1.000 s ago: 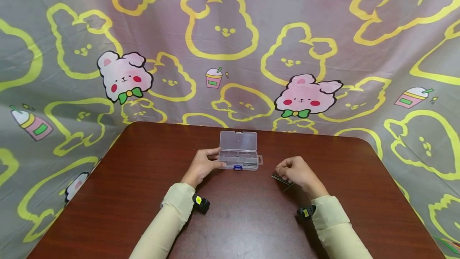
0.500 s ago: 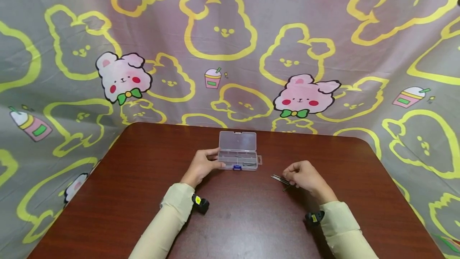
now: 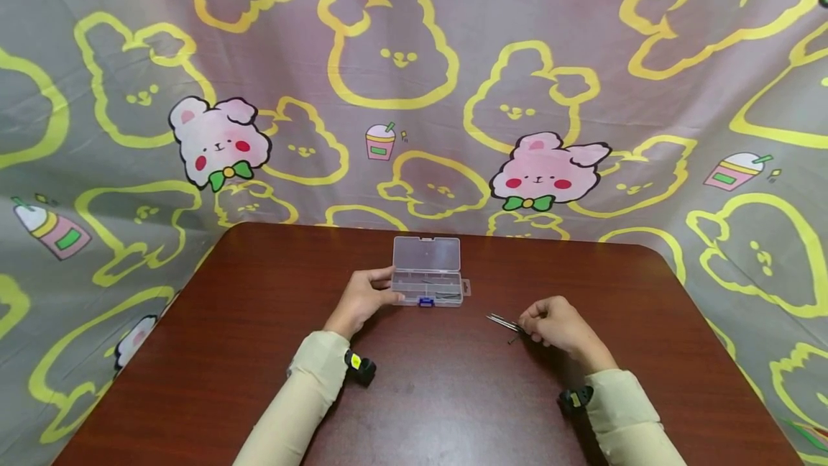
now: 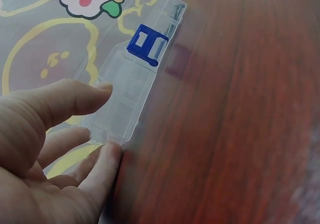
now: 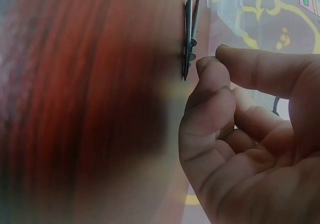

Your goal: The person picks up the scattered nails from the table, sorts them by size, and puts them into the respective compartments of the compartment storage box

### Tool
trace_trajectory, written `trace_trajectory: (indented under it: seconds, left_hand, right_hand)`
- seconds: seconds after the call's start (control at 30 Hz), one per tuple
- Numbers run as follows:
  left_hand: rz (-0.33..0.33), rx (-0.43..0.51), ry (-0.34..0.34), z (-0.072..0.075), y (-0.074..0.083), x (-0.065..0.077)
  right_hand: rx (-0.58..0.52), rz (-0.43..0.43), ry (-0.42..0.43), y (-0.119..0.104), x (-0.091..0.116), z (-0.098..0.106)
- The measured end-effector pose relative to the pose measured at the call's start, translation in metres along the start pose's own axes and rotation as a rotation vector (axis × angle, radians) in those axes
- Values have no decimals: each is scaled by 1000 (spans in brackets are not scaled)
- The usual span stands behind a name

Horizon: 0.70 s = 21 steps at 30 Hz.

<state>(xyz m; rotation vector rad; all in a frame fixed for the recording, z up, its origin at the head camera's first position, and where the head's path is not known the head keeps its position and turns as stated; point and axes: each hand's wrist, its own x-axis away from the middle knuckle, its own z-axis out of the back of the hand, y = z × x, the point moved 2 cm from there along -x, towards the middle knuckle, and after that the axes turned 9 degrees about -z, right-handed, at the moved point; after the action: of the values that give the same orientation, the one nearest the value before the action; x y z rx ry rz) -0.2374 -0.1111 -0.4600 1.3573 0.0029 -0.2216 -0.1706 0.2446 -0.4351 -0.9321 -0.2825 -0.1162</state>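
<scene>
A clear plastic compartment box [image 3: 427, 286] stands on the table, its lid raised at the back and a blue latch [image 3: 426, 302] at the front. My left hand [image 3: 362, 300] holds its left end, the thumb along the front wall. Dark nails [image 3: 448, 296] lie in the box's front right section. To the right of the box, a small bunch of loose nails [image 5: 189, 36] lies on the wood. Beside their near end is my right hand [image 3: 559, 326], fingers curled and thumb close to the index fingertip. Nothing shows between those fingertips.
The brown wooden table [image 3: 414, 394] runs back to a grey curtain [image 3: 414, 92] printed with yellow outlines and pink rabbits. A clear hanging tab [image 3: 466, 287] juts from the box's right side. A black wrist camera [image 3: 576, 400] sits on the right cuff.
My right hand has drawn back to the right and slightly nearer, exposing more of the loose nails on the table. The left hand keeps its hold on the box.
</scene>
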Motion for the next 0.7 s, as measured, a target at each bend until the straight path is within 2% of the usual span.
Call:
trace_trajectory:
  seconds: [0.43,0.7]
  left_hand:
    - [4,5,-1,0,-2,1]
    - [0,-10,2,0,-2,0]
  right_hand:
    - [164,-12,52,0,-4,-5]
    - [219,2,33,-5,-4,-5]
